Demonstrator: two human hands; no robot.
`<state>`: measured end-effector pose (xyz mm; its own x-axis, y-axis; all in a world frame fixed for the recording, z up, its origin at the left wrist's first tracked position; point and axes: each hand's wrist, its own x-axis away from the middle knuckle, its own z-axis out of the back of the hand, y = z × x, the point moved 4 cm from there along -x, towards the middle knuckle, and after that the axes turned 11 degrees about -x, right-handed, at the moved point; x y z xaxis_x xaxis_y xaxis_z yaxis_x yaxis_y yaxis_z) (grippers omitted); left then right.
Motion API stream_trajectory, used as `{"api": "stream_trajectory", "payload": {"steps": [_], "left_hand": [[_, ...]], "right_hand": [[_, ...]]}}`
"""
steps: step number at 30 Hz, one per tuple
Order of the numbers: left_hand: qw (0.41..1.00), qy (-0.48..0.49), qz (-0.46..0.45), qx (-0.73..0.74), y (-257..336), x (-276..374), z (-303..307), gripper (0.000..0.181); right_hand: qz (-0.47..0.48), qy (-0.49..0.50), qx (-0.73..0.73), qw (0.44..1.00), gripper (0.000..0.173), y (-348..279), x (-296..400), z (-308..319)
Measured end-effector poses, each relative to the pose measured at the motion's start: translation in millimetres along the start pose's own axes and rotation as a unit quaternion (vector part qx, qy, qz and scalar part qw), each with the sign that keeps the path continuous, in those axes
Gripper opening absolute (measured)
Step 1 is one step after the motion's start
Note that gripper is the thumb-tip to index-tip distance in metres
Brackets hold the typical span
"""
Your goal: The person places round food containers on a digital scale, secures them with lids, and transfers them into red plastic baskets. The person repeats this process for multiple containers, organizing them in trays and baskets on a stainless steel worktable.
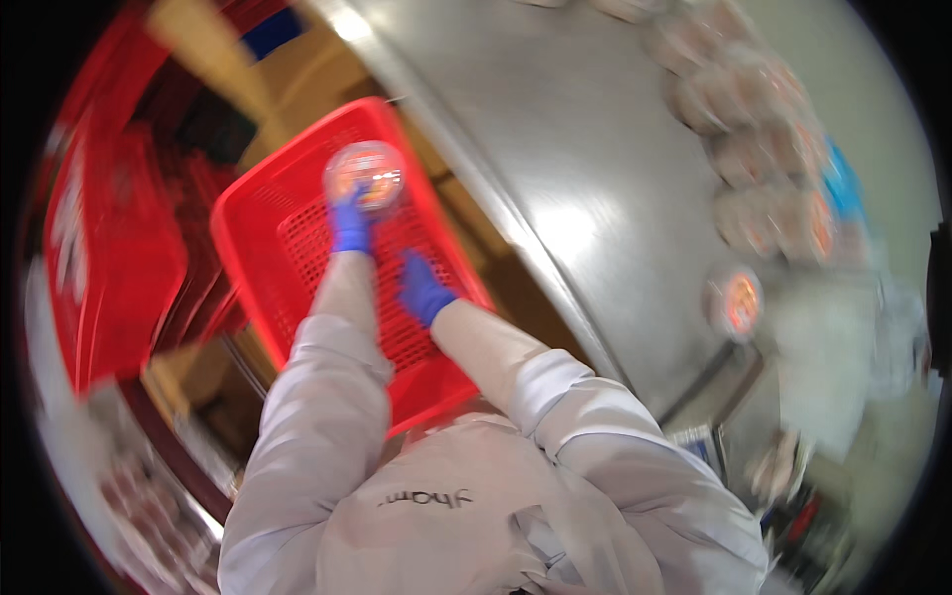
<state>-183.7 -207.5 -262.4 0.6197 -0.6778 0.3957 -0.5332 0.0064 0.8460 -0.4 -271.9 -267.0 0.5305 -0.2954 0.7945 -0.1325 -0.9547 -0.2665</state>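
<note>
My left hand (351, 224), in a blue glove, grips the near edge of a round clear plastic package (370, 167) with an orange label. Its thumb lies over the top. The package is over the far end of a red plastic crate (249, 216) with a perforated bottom. My right hand (425, 290), also gloved in blue, hangs over the crate, nearer to me and to its right wall. Nothing shows in this hand; its fingers are blurred and point away from me.
A stainless steel table (535, 149) runs along the crate's right side. Several clear-wrapped packages (751, 97) line its far edge, and a round package (735, 303) with an orange label sits apart. Stacked red crates (119, 253) stand at the left.
</note>
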Motion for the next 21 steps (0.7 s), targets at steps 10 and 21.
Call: {"api": "stream_trajectory", "payload": {"steps": [10,21], "left_hand": [[0.909,0.196,-0.242,-0.277,83.4,193.0,-302.2,0.07],[0.279,-0.472,-0.679,-0.489,-139.0,625.0,-788.7,0.046]], "right_hand": [[0.45,-0.209,-0.107,0.862,0.04,-181.4,440.8,182.9],[0.778,0.334,-0.278,0.455,0.061,-122.2,847.6,639.8]]}}
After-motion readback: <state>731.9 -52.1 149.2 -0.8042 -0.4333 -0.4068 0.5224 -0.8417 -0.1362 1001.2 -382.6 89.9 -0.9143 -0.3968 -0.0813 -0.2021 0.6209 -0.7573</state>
